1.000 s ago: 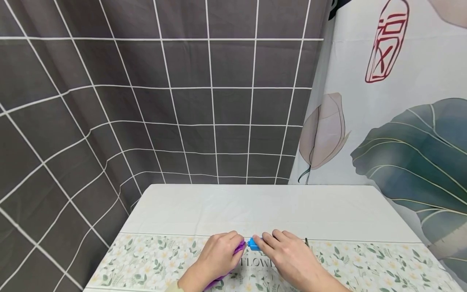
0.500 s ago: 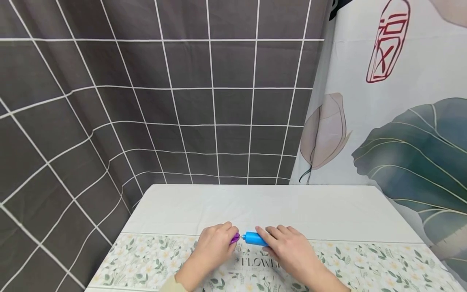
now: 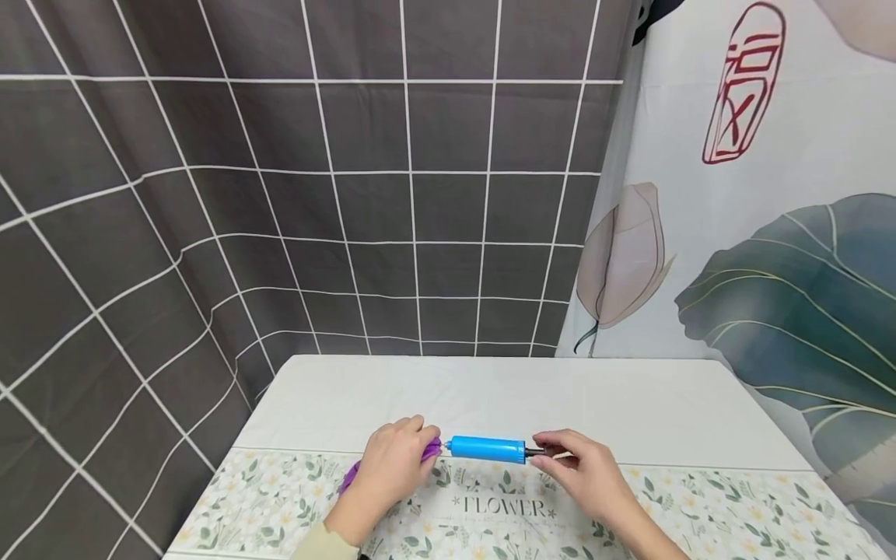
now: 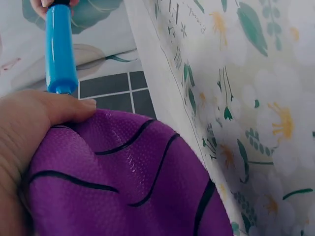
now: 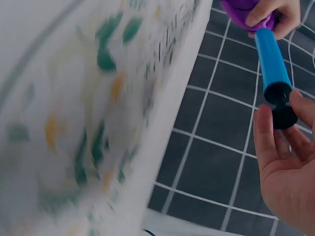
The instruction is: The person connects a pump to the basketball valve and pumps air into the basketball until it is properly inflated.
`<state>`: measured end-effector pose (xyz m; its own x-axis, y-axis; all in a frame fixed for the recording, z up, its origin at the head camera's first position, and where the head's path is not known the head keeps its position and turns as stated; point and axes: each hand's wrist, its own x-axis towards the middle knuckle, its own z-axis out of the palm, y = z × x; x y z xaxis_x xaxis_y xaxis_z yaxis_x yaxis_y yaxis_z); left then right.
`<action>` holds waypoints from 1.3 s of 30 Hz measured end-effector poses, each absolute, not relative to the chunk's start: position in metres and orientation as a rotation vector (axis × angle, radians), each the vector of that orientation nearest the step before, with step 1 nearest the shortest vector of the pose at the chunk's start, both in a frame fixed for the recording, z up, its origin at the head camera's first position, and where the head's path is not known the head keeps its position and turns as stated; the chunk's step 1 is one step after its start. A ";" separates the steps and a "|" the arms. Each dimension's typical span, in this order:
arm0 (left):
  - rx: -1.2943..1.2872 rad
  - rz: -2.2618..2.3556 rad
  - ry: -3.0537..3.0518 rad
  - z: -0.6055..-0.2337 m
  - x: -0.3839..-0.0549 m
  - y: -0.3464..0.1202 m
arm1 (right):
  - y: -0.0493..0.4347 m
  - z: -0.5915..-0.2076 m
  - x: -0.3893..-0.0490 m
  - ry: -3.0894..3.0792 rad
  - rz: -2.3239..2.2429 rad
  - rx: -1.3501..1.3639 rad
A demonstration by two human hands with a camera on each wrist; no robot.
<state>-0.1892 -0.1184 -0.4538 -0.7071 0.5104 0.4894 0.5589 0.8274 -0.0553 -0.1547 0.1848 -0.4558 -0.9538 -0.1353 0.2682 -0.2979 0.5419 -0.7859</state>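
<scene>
Left hand (image 3: 395, 463) grips soft-looking purple ball (image 4: 133, 162); my right hand (image 3: 584, 470) pinches black handle (image 5: 284, 118) of blue pump (image 3: 486, 449), between both, above counter (image 3: 490, 397). Pump likely light, stiff; I'd steady slick-looking barrel (image 5: 270, 56).

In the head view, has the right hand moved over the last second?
Yes. The right hand has moved to the right: earlier it covered the end of the printed FLOWER lettering; now the whole word shows.

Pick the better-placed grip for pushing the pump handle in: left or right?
Right, likely: the right grip holds the black handle, while the left grip holds the purple ball at the other end of the blue pump.
</scene>
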 end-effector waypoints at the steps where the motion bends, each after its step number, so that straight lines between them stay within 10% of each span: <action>1: -0.804 -0.123 -2.522 -0.455 -0.190 -0.119 | 0.185 -0.456 -0.155 -2.612 1.457 0.295; 39: -0.793 -0.065 -2.629 -0.469 -0.166 -0.011 | 0.183 -0.461 -0.161 -2.622 1.583 -0.055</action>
<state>-0.1659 -0.0111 -0.4691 -0.7628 0.5223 0.3812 0.5405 0.8386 -0.0675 -0.1606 0.1826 -0.4614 -0.9963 0.0713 0.0485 -0.0097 0.4663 -0.8846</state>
